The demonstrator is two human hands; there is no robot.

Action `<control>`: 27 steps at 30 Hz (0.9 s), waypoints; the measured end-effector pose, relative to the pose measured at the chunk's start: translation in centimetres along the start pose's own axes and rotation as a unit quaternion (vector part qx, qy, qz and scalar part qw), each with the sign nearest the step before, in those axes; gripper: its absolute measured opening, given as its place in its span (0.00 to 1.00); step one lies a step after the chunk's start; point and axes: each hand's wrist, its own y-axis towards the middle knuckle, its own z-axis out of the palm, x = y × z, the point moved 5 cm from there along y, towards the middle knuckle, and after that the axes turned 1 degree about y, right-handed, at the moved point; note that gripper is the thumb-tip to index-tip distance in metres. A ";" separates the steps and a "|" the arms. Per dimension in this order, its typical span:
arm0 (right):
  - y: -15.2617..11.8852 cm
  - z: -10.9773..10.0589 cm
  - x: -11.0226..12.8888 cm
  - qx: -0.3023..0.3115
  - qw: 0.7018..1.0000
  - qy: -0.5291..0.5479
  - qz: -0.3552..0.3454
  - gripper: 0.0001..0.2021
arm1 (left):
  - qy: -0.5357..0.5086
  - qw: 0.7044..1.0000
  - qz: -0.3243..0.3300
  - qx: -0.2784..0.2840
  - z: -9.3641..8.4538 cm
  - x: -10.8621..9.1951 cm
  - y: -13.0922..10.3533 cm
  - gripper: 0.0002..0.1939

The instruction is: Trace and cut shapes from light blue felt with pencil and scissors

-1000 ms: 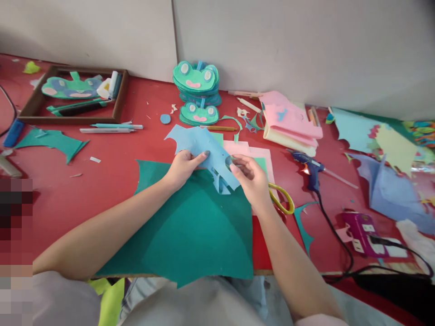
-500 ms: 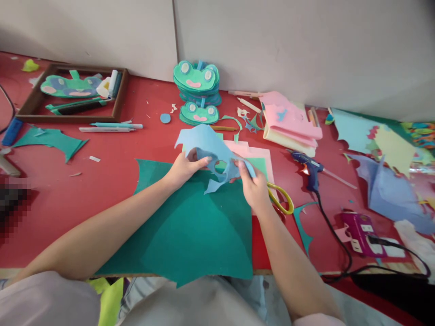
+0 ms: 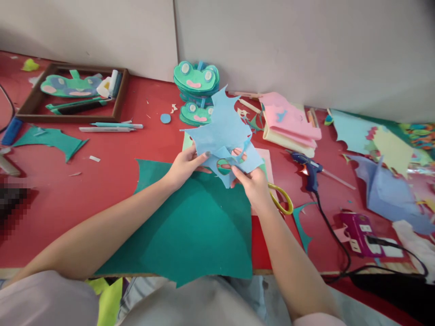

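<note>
Near the green sheet (image 3: 190,226), left hand (image 3: 184,169) and right hand (image 3: 254,184) pinch the blue piece (image 3: 219,129), likely light, limp, best held by solid edges.

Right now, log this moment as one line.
left hand: holds cut-out blue sheet | right hand: holds same sheet | on red table: large green sheet, glue gun

text: none readable | labels, brands: none readable | numbers, signs: none readable
</note>
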 end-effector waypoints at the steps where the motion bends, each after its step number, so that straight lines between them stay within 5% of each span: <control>1: 0.0 -0.1 -0.1 0.002 1.000 0.004 0.004 0.27 | -0.015 1.000 0.001 -0.002 0.0 0.0 0.0 0.21; 7: 0.0 -0.9 -0.6 -0.002 0.999 -0.003 0.032 0.18 | -0.039 0.997 -0.009 -0.072 -0.9 0.8 0.2 0.20; 10: 0.0 -2.1 0.0 -0.112 0.989 -0.084 -0.050 0.23 | -0.017 0.997 0.001 -0.076 -1.1 0.9 0.1 0.21; 13: -0.4 -2.3 1.5 -0.181 0.940 -0.231 -0.176 0.30 | -0.001 0.998 0.013 -0.067 -1.2 0.8 0.0 0.21; 16: -0.8 -1.6 2.5 -0.158 0.896 -0.334 -0.246 0.29 | 0.011 0.998 0.014 -0.059 -1.1 0.8 0.0 0.22; 23: -1.6 -1.6 3.6 -0.190 0.853 -0.387 -0.294 0.28 | 0.009 0.999 0.008 -0.044 -0.8 0.8 -0.1 0.22; 27: -1.3 -1.2 3.6 -0.166 0.838 -0.402 -0.330 0.14 | 0.012 1.000 0.004 -0.026 -0.7 0.8 -0.1 0.24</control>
